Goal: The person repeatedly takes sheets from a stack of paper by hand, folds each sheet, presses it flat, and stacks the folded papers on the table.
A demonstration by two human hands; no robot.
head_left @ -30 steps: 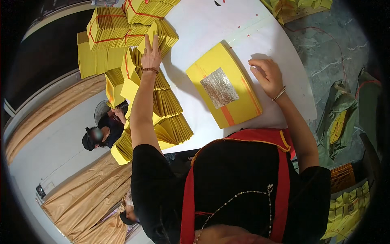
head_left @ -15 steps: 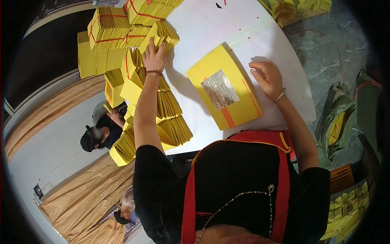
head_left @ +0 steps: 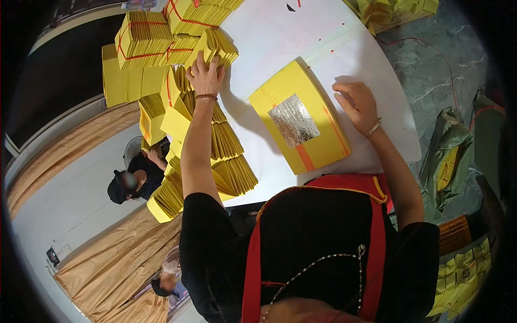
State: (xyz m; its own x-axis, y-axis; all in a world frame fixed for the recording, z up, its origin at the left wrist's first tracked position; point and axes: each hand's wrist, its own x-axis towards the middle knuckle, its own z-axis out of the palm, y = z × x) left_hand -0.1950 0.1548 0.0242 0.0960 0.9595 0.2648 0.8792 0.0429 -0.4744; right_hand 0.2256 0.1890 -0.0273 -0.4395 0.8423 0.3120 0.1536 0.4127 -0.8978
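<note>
My left hand [head_left: 207, 78] reaches to the far left of the table. Its fingers are spread on a stack of folded yellow paper [head_left: 222, 47], and the fingertips partly disappear against the paper. In front of me lies a thick stack of yellow sheets [head_left: 277, 81] with a shiny silver rectangle [head_left: 294, 121] on top and an orange stripe. Just right of that stack, apart from it, my right hand [head_left: 358, 105] is loosely curled, with a gap between thumb and fingers and nothing seen in it.
Red-tied yellow paper bundles [head_left: 144, 40] and loose fanned stacks [head_left: 234, 175] line the left side of the white table [head_left: 371, 59]. Beyond them a person in a black cap [head_left: 123, 185] is at the left. Green sacking [head_left: 447, 145] lies on the right-hand floor.
The whole view has shifted slightly. Both hands keep nearly the same places, the left on the folded paper and the right beside the sheet stack.
</note>
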